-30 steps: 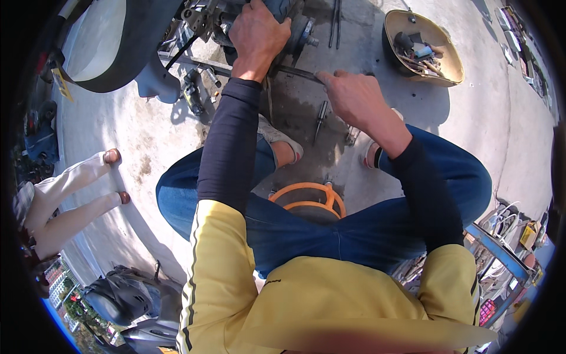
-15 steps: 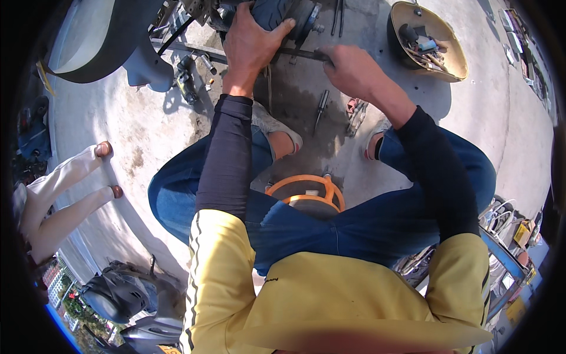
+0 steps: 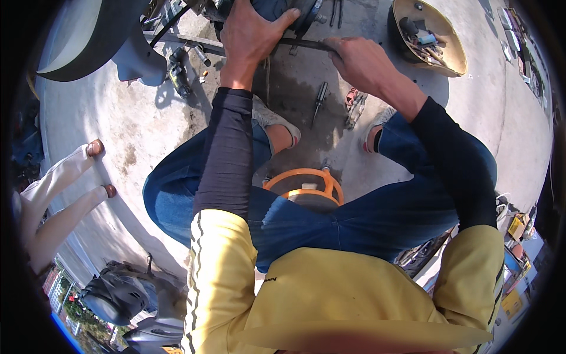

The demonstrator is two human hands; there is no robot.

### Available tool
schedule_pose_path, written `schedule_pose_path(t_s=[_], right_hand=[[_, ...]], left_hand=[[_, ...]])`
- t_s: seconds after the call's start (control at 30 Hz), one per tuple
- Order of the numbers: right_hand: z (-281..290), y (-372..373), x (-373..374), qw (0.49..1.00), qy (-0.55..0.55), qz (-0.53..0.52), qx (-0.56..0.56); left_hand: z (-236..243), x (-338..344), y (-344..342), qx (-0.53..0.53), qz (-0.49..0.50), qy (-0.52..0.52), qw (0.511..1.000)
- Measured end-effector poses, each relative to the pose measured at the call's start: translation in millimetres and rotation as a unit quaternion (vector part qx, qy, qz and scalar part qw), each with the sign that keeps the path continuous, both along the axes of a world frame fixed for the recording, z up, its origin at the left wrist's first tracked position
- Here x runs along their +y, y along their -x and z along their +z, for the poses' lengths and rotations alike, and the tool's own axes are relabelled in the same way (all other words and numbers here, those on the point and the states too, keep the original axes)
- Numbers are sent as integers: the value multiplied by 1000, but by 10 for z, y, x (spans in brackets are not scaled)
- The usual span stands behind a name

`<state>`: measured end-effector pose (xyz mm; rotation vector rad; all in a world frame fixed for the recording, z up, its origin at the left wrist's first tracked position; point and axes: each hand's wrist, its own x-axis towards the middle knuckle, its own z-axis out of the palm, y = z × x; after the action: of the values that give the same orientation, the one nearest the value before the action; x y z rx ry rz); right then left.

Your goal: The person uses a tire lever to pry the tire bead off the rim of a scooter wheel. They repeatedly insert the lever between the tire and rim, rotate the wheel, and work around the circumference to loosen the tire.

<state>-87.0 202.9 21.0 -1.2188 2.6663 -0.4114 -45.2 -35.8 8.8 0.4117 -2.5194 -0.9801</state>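
My left hand (image 3: 250, 41) is pressed over a black tire (image 3: 271, 8) at the top of the view, its thumb stretched to the right and its fingertips partly cut off. My right hand (image 3: 365, 64) is closed around the end of a dark, slim metal bar (image 3: 303, 43). This bar runs left to the underside of the wheel, where my left hand hides its far end. Beside the tire, a hub with a threaded axle end (image 3: 319, 17) sticks out. Below the bar, a screwdriver (image 3: 320, 101) and a plier-like tool with a red part (image 3: 355, 107) lie on the concrete.
At upper right stands a tan-lined bowl-shaped container (image 3: 457, 58) with tools inside. A dark power tool (image 3: 178, 75) and a metal socket (image 3: 202, 55) lie left. An orange-framed stool (image 3: 287, 174) sits beneath me. Another person's legs (image 3: 62, 171) and a scooter (image 3: 121, 298) are at left.
My right hand has moved slightly right and up with the bar, its grip shifting so the forefinger lies along it. My left hand stays on the tire. The whole view has shifted slightly.
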Motion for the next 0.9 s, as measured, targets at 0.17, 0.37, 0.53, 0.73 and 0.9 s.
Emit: schedule_pose_path(t_s=[0.17, 0.37, 0.53, 0.73, 0.9], right_hand=[[30, -8, -124, 996, -25, -34, -78], [-1, 27, -66, 993, 27, -38, -111], [-45, -95, -62, 992, 38, -58, -103], [-73, -38, -145, 996, -61, 47, 56], [243, 275, -454, 961, -93, 227, 131]], left_hand=[[124, 5, -48, -35, 22, -30, 999], [102, -5, -39, -22, 14, -33, 999], [92, 10, -38, -27, 17, -33, 999], [86, 28, -40, -27, 17, -20, 999], [52, -68, -91, -29, 36, 1, 999]])
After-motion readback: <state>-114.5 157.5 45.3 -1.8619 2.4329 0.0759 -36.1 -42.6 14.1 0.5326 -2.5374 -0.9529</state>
